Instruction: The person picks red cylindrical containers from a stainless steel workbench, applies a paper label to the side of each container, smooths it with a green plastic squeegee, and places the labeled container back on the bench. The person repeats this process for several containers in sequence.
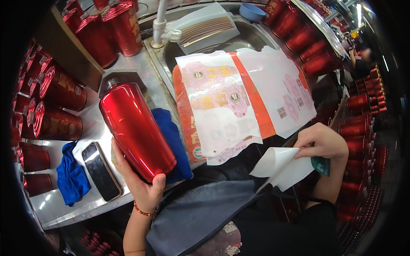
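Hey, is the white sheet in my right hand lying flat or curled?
Curled: the white sheet bends over into a rounded flap, left of where your right hand pinches it.

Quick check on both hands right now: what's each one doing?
Left hand: holding the red bottle near its base, thumb at the bottom end.
Right hand: closed in a pinch, holding a curled white sheet.

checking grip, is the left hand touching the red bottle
Touching: the head view shows the left hand with its thumb and fingers against the red bottle.
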A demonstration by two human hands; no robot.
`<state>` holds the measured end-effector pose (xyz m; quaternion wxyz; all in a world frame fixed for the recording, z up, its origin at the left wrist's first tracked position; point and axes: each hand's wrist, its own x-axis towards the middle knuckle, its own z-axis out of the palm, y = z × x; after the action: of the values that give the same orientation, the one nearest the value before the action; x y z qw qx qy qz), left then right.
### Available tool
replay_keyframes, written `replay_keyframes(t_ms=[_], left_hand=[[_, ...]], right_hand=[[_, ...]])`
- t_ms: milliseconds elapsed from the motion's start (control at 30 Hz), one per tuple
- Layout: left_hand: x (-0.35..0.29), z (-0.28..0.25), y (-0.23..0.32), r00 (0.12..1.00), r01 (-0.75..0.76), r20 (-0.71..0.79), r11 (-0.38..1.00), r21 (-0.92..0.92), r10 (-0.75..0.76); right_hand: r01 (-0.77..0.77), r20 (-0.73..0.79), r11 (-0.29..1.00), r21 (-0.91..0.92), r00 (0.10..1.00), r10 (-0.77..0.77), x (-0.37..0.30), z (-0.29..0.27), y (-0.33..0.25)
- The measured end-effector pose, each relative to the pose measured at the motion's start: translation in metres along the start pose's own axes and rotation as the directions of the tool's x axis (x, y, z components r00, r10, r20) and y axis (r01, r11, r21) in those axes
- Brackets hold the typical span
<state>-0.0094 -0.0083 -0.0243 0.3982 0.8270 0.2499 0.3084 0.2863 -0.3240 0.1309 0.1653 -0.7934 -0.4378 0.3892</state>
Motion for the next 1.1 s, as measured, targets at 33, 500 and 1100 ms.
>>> replay_keyframes(t_ms=[33, 500, 1100], left_hand=[[0.002, 0.002, 0.001, 1.000, -0.007, 0.001, 1.000, -0.014, 0.007], [0.006, 0.002, 0.007, 1.000, -0.009, -0.017, 1.000, -0.013, 0.008], [0.005, -0.006, 0.009, 0.997, -0.040, 0.073, 0.997, 0.070, 0.035]], right_hand=[[-0.099, 0.039, 0.994, -0.037, 0.994, 0.100, -0.010, 0.009, 0.013], [-0.549, -0.463, 0.720, -0.424, 0.815, 0.349, 0.070, 0.171, 0.172], [-0.001, -0.154, 0.989, -0.150, 0.988, -0.023, 0.272, -0.061, 0.052]])
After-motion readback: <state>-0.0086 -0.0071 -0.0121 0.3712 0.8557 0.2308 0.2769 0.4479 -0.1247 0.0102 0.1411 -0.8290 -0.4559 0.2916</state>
